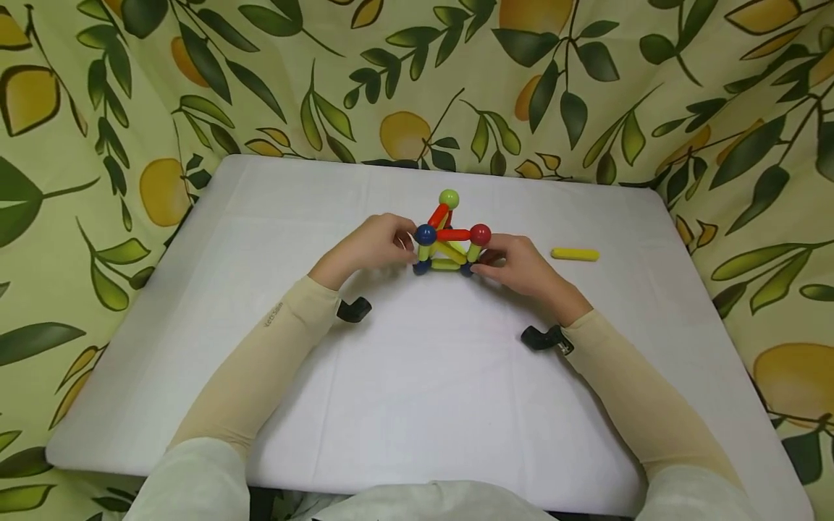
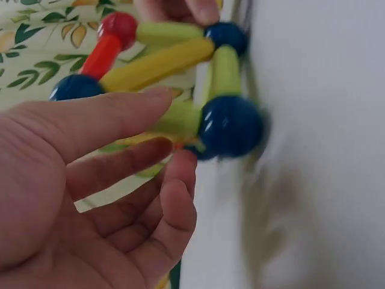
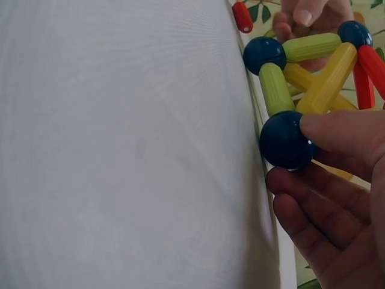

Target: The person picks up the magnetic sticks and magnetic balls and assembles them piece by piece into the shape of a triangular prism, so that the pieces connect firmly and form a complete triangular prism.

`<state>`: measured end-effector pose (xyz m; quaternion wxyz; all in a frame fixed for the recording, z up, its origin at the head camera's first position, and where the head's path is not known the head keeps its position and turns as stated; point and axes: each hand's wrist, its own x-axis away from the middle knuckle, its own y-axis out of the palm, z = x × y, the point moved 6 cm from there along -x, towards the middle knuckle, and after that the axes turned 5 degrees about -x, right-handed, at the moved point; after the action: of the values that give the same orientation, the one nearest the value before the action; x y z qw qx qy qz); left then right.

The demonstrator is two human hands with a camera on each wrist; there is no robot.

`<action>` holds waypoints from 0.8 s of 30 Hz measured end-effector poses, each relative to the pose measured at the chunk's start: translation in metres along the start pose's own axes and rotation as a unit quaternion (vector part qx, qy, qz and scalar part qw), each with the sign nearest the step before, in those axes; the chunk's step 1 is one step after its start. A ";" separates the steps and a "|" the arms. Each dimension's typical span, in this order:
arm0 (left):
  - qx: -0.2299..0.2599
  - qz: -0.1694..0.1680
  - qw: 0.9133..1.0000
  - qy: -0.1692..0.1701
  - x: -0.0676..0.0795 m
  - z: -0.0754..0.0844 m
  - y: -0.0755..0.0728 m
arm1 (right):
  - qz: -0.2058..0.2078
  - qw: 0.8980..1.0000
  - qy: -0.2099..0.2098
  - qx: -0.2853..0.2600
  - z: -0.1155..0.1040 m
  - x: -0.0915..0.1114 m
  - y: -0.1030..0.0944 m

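A frame of coloured rods and balls, like a magnetic building set (image 1: 445,235), stands on the white table. It has a blue ball (image 1: 426,234) and a red ball (image 1: 480,234) on top, joined by a red rod, with a light-green ball (image 1: 449,199) behind. Light-green rods form its uprights and front base. My right hand (image 1: 524,268) pinches the lower right blue ball (image 3: 286,140) between thumb and fingers. At the left side, my left hand (image 1: 374,246) is spread loosely, thumb and fingertips close about the left light-green upright (image 2: 180,117).
A yellow rod (image 1: 575,254) lies on the table (image 1: 417,405) to the right of my right hand. The end of a red rod (image 3: 242,17) shows at the top of the right wrist view. Behind the table hangs a lemon-patterned cloth (image 1: 404,87).
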<state>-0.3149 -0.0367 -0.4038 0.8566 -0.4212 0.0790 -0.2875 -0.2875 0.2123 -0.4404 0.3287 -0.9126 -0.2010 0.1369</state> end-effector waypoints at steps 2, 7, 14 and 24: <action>0.011 -0.024 1.000 0.000 -0.003 -0.003 0.010 | -0.002 1.000 0.004 -0.005 0.001 0.000 0.001; 0.015 -0.016 1.000 -0.015 -0.007 -0.005 0.020 | -0.006 1.000 0.002 -0.013 0.000 0.001 0.004; 0.002 0.013 1.000 -0.028 -0.011 -0.010 0.018 | -0.013 1.000 0.009 -0.013 -0.003 0.000 0.004; 0.013 0.059 0.998 -0.023 -0.018 -0.018 0.015 | -0.036 0.999 0.004 -0.011 -0.013 0.003 0.015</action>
<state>-0.3301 -0.0311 -0.4286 0.8791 -0.4109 0.0802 -0.2279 -0.2761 0.1963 -0.4409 0.3239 -0.9089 -0.2341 0.1195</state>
